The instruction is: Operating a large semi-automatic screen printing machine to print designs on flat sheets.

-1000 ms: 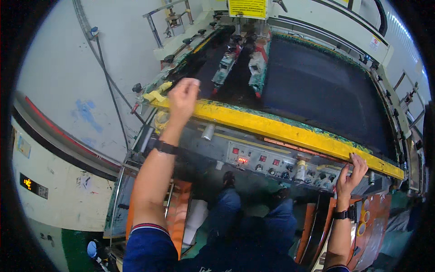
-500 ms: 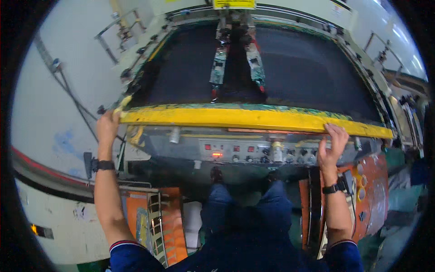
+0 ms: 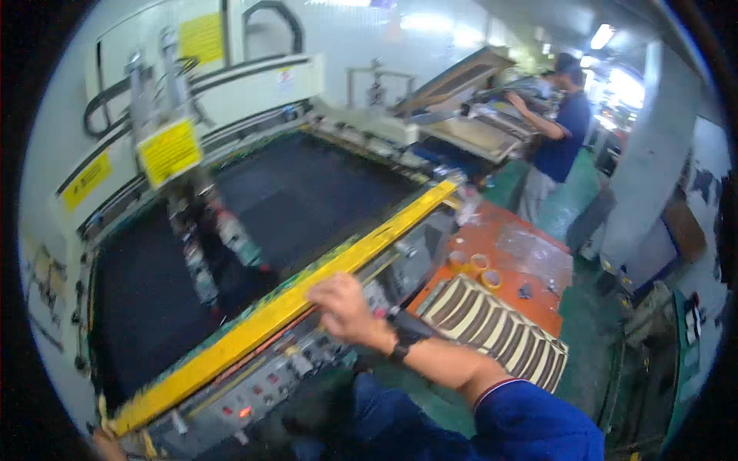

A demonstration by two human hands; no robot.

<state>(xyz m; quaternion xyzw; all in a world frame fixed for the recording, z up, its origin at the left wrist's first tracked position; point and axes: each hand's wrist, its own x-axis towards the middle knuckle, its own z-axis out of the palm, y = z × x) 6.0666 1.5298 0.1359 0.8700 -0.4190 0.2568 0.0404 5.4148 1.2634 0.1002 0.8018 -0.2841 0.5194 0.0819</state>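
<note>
A screen-printing frame with dark mesh [image 3: 323, 180] lies in a large machine, its front side a long yellow bar [image 3: 254, 332]. My right hand [image 3: 344, 307] is at the middle of this bar, fingers bent over its front edge and the thumb below. At the lower left my left hand [image 3: 108, 446] is by the bar's near-left end, cut by the picture's dark rim, its fingers mostly hidden. Two printing arms [image 3: 196, 269] reach down over the mesh. Below the bar runs a control panel [image 3: 265, 384] with switches and a lit red display.
To the right stands an orange-topped table [image 3: 530, 242] with tape rolls [image 3: 480, 269] and a striped dark-and-cream sheet [image 3: 500, 326]. Farther back a person [image 3: 565, 138] in a dark blue shirt works at another machine [image 3: 477, 131]. A grey pillar [image 3: 653, 154] rises at right.
The view has swung to the right, bringing the other person and the orange-topped table into sight. My right hand is now nearer the bar's middle; my left hand remains by its left end.
</note>
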